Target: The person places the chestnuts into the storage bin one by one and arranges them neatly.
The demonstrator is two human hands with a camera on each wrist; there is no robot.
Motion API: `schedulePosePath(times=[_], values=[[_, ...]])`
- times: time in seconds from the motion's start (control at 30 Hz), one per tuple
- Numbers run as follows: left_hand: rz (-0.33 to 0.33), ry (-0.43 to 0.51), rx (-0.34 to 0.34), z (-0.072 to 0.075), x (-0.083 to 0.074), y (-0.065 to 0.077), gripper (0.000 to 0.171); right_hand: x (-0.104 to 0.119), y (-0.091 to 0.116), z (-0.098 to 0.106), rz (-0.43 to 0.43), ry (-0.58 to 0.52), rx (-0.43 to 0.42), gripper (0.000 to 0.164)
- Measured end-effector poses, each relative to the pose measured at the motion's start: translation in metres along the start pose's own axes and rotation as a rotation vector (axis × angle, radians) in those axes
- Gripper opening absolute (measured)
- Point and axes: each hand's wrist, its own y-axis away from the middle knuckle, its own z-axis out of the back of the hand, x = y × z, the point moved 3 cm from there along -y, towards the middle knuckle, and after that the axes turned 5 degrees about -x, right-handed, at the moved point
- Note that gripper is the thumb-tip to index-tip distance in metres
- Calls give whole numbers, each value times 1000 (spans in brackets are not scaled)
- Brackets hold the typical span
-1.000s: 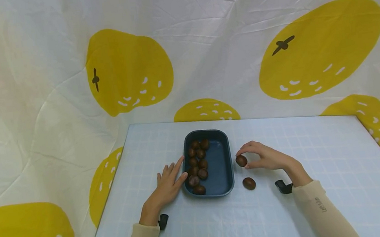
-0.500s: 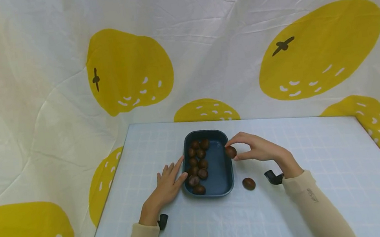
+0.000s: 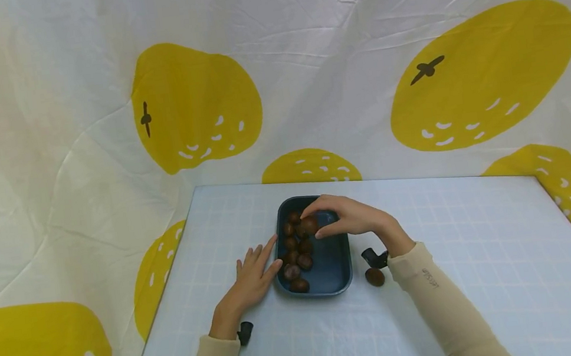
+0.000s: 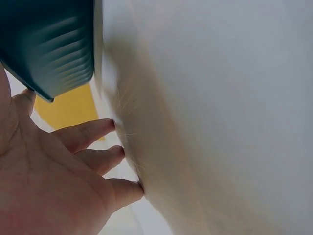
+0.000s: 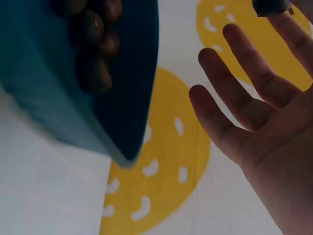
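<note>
My right hand (image 3: 349, 215) pinches a brown chestnut (image 3: 310, 225) between thumb and fingertips, over the dark blue tray (image 3: 349, 253). In the right wrist view that chestnut (image 5: 271, 6) shows at the top edge, and the other fingers are spread apart. Several chestnuts (image 3: 299, 285) lie along the tray's left half. One loose chestnut (image 3: 375, 277) rests on the table, right of the tray and near the right wrist. My left hand (image 3: 248, 286) lies flat beside the tray's left wall, fingers spread, index finger and thumb at the rim; its other fingertips touch the table in the left wrist view.
A pale blue checked cloth covers the table (image 3: 487, 248). Behind and left of it hangs a white curtain (image 3: 319, 102) printed with yellow fruit. A small black wrist camera (image 3: 374, 258) sits under the right wrist, another black camera (image 3: 245, 332) under the left.
My right hand has carried the chestnut leftward from beside the tray, across its right rim, to above the chestnuts inside. The left hand and the loose chestnut have stayed put.
</note>
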Motion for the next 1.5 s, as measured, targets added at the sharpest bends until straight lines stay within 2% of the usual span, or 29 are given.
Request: schedulePosePath(times=[0.13, 0.27, 0.43, 0.63, 0.73, 0.9, 1.2, 1.5], values=[[4, -5, -5, -1, 1, 0, 61, -2, -15, -14, 57, -25, 48, 46], [3, 0, -6, -1, 0, 1, 61, -4, -24, -27, 60, -8, 102, 45], [1, 1, -4, 0, -1, 1, 61, -9, -30, -41, 23, 35, 179, 44], [0, -6, 4, -1, 0, 0, 61, -15, -32, -55, -65, 85, 321, 40], [3, -12, 13, -1, 1, -1, 60, -15, -32, -61, -83, 130, 386, 38], [0, -10, 14, -2, 2, -1, 61, -15, -31, -67, -135, 193, 451, 39], [0, -7, 3, 0, 1, 0, 61, -18, -32, -81, -180, 276, 478, 40], [-14, -6, -18, 0, 1, -1, 61, -21, -33, -81, -203, 274, 450, 38]])
